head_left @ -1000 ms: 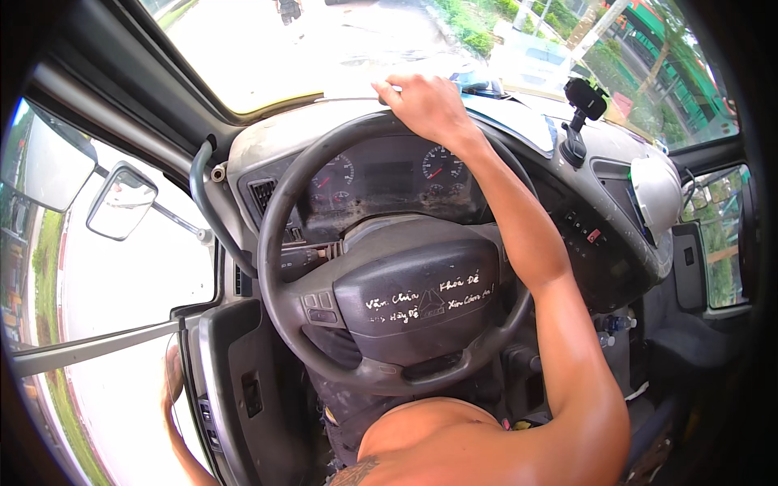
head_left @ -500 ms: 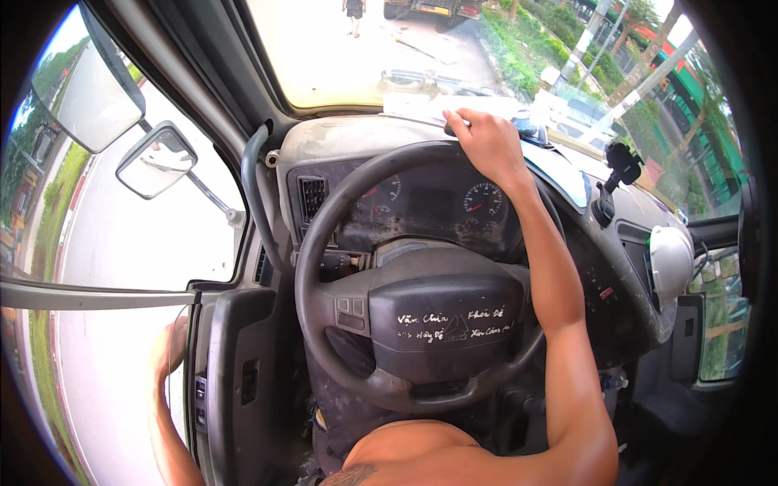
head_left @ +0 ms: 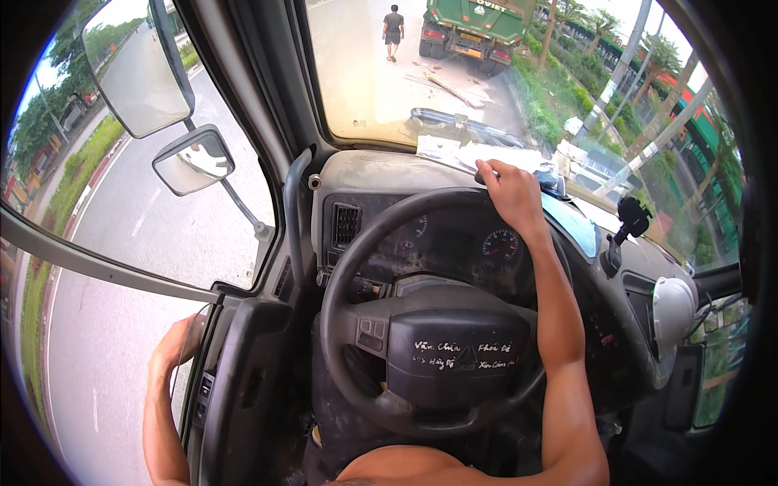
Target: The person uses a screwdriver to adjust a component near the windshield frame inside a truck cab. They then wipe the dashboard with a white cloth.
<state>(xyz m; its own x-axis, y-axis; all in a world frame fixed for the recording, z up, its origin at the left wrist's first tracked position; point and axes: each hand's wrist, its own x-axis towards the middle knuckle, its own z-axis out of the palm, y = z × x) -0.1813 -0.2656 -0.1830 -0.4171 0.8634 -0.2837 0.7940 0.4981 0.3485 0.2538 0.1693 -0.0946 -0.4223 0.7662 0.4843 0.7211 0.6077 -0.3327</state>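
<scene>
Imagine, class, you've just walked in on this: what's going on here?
A person sits behind a steering wheel, right hand curled at its top. The left hand is outside, beside the door; whether it grips anything is unclear. Ahead are a green truck and another person on foot. A white hard hat is at the right of the dashboard.

Lit by bright daylight, pouring in through the windshield (head_left: 344, 117) and the side window (head_left: 215, 243). Washed out almost to white on the papers (head_left: 498, 155) along the dashboard's (head_left: 377, 172) far edge; pale on the road (head_left: 134, 202) outside. Much darker below the dashboard's near edge, sunk in shadow under the steering wheel (head_left: 454, 389). Dim, too, over the gauges (head_left: 500, 245). Fairly sharp mid-frame. Bowed toward the rim, plainly along the window bar (head_left: 105, 271), and cut off by black corners.
</scene>
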